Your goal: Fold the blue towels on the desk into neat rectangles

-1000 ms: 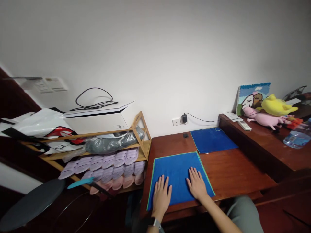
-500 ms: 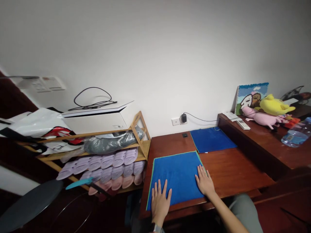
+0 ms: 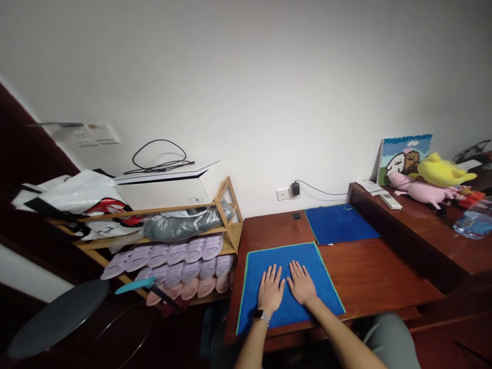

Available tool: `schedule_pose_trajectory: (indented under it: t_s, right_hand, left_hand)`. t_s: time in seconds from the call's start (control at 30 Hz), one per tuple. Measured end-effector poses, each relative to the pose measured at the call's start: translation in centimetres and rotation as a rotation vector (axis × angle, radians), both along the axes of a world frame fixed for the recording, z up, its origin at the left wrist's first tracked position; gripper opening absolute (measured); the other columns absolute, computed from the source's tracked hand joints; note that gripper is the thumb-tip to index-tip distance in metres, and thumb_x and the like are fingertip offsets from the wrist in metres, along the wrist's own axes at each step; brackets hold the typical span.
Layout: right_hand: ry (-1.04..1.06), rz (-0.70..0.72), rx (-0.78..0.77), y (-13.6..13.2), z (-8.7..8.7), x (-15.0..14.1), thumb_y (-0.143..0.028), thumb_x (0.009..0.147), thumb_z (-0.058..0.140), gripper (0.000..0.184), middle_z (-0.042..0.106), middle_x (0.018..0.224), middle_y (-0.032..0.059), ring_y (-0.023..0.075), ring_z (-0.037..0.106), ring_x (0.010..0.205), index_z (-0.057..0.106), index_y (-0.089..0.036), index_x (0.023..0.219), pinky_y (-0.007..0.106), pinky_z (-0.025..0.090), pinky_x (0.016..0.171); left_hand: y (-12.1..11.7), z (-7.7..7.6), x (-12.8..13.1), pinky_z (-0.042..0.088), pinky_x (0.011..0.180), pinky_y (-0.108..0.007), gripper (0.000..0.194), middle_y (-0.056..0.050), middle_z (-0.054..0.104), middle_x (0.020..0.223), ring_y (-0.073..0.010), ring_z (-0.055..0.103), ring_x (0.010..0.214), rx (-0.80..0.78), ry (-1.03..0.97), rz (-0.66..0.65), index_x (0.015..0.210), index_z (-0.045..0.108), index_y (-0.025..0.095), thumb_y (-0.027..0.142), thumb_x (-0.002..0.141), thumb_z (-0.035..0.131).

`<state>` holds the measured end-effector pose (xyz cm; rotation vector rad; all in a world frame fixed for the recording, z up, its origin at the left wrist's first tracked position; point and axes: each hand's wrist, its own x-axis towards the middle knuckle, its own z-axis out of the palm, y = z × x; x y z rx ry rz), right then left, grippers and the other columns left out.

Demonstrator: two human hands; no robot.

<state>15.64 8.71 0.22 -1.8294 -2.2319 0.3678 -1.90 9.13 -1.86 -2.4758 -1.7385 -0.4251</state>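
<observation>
A blue cloth (image 3: 307, 266) with a green edge lies spread flat on the reddish-brown wooden desk (image 3: 369, 271), near its front edge. My left hand (image 3: 271, 289) rests palm down on the middle of the cloth, fingers stretched forward; a watch is on that wrist. Close beside it, my right hand (image 3: 302, 283) also lies flat on the cloth with its fingers apart. Neither hand holds anything. Behind and to the right, a second, darker blue cloth (image 3: 342, 224) lies flat at the back of the desk.
On the left stands a wooden rack (image 3: 235, 241) with several slippers (image 3: 194, 248) and a white box (image 3: 165, 192). A raised shelf on the right bears plush toys (image 3: 442, 171), a remote (image 3: 391, 201) and a plastic bottle (image 3: 474, 224). A charger (image 3: 295, 188) is plugged into the wall.
Both hands have moved inward from the cloth's sides to its middle, now lying close together. The cloth stays spread in place. The view has shifted slightly to the left.
</observation>
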Motion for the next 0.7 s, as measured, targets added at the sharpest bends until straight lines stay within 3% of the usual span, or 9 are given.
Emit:
schedule_pose_trajectory:
  t_s: [0.1,0.27,0.4,0.5,0.6,0.7]
  right_hand:
    - [-0.024,-0.035,-0.014,0.3,-1.2,1.0,-0.049,0.107,0.019,0.071,0.021,0.171,0.0105,0.0237,0.017,0.16,0.027,-0.009,0.164,0.045,0.011,0.131]
    - [-0.108,-0.24,-0.005,0.1,-3.1,6.7,-0.049,0.106,0.02,0.073,0.019,0.171,0.0126,0.0247,0.018,0.16,0.026,-0.006,0.164,0.044,0.011,0.131]
    - [-0.149,-0.281,-0.017,0.1,-3.1,8.5,-0.047,0.106,0.02,0.072,0.021,0.171,0.0144,0.0267,0.02,0.16,0.028,-0.003,0.163,0.047,0.013,0.13]
    - [-0.119,-0.261,0.026,0.9,-2.1,6.7,-0.044,0.106,0.02,0.071,0.025,0.17,0.016,0.0288,0.02,0.16,0.033,-0.001,0.161,0.048,0.011,0.13]
    - [-0.042,-0.133,0.059,2.1,-0.8,3.3,-0.041,0.106,0.018,0.067,0.025,0.171,0.0095,0.0252,0.018,0.16,0.032,-0.009,0.163,0.045,0.011,0.13]
    - [0.0,0.009,0.032,3.1,-0.4,0.7,-0.039,0.106,0.017,0.065,0.025,0.171,0.0069,0.0217,0.018,0.16,0.03,-0.012,0.164,0.041,0.011,0.13]
  left_hand:
    - [1.0,-1.4,-0.5,0.033,0.126,-0.051,0.061,-0.01,0.04,0.166,-0.0285,0.036,0.155,-0.07,0.019,0.09,0.161,0.04,0.02,0.047,0.107,0.031]
    - [0.0,-3.1,-5.1,0.028,0.128,-0.048,0.072,-0.019,0.033,0.168,-0.0309,0.031,0.157,-0.052,0.034,0.39,0.16,0.036,0.003,0.049,0.105,0.027]
    - [-1.0,-3.0,-7.5,0.028,0.128,-0.05,0.072,-0.022,0.037,0.165,-0.0325,0.035,0.155,-0.04,0.09,0.437,0.156,0.04,-0.002,0.047,0.105,0.028]
    - [-0.5,-1.8,-6.4,0.028,0.128,-0.05,0.067,-0.022,0.043,0.163,-0.0317,0.038,0.154,-0.007,0.084,0.355,0.153,0.048,0.001,0.044,0.106,0.026]
    - [1.0,-0.3,-3.0,0.03,0.128,-0.046,0.059,-0.011,0.039,0.167,-0.0245,0.035,0.156,0.002,0.041,0.098,0.158,0.045,0.015,0.039,0.109,0.021]
    - [2.8,0.1,0.2,0.032,0.127,-0.044,0.056,-0.005,0.038,0.168,-0.0206,0.034,0.156,-0.067,0.03,-0.105,0.161,0.04,0.024,0.04,0.11,0.022]
